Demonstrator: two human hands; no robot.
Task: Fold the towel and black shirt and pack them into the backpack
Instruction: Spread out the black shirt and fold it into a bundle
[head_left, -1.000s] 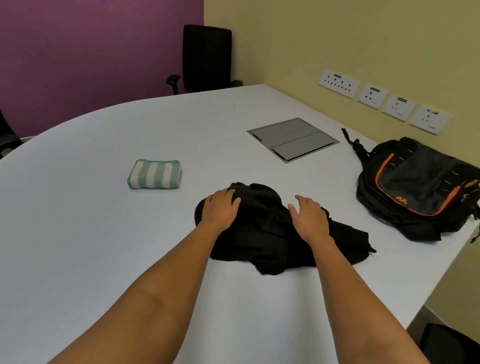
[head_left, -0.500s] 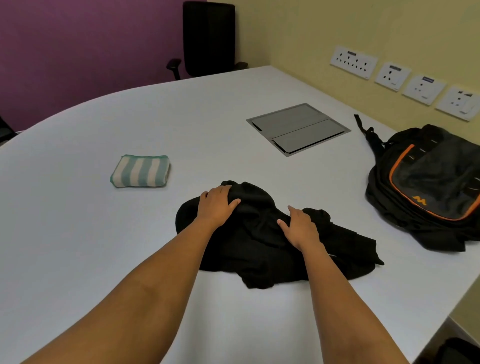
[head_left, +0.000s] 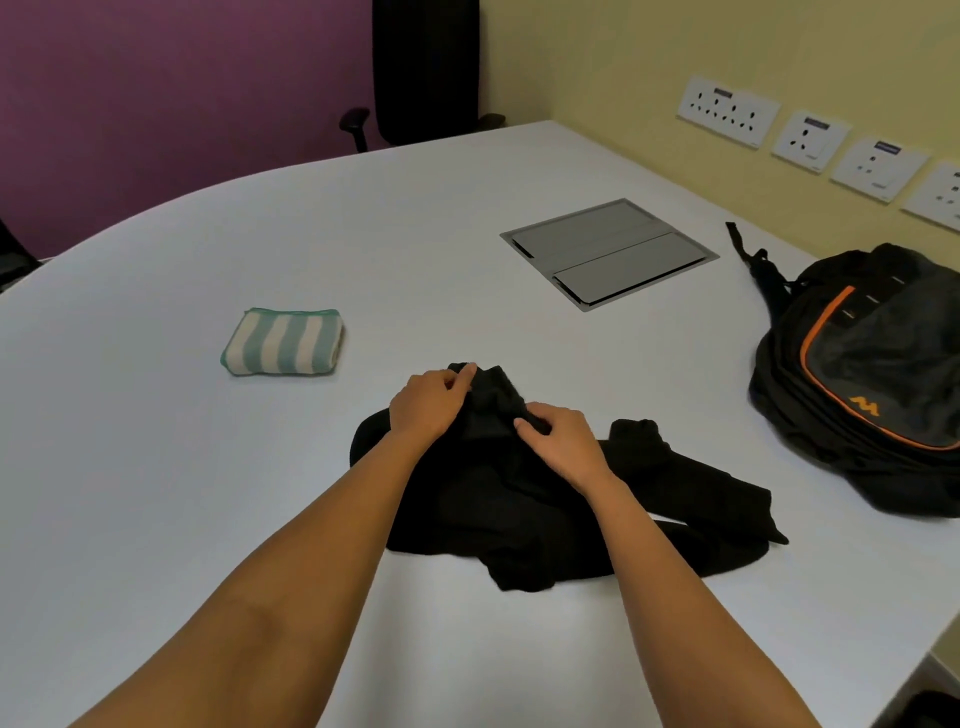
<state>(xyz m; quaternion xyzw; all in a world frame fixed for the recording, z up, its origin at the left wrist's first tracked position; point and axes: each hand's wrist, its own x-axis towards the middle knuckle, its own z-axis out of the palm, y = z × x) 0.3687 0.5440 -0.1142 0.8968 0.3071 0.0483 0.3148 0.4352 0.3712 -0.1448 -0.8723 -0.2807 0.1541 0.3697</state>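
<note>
The black shirt (head_left: 519, 514) lies crumpled in a heap on the white table (head_left: 156, 493), in front of me. My left hand (head_left: 428, 402) pinches the shirt's far top edge. Close to its right, my right hand (head_left: 563, 441) grips a fold of the same cloth. A green-and-white striped towel (head_left: 283, 341) sits folded into a small block to the far left of the shirt. The black backpack (head_left: 872, 374) with orange trim lies flat at the right edge of the table, its zip state unclear.
A grey metal cable hatch (head_left: 608, 252) is set flush in the table beyond the shirt. Wall sockets (head_left: 727, 111) line the yellow wall on the right. A black office chair (head_left: 423, 67) stands at the far side of the table.
Both hands went from lying flat on the shirt to pinching its fabric, and they drew closer together at the far edge. The cloth there is bunched up and slightly raised.
</note>
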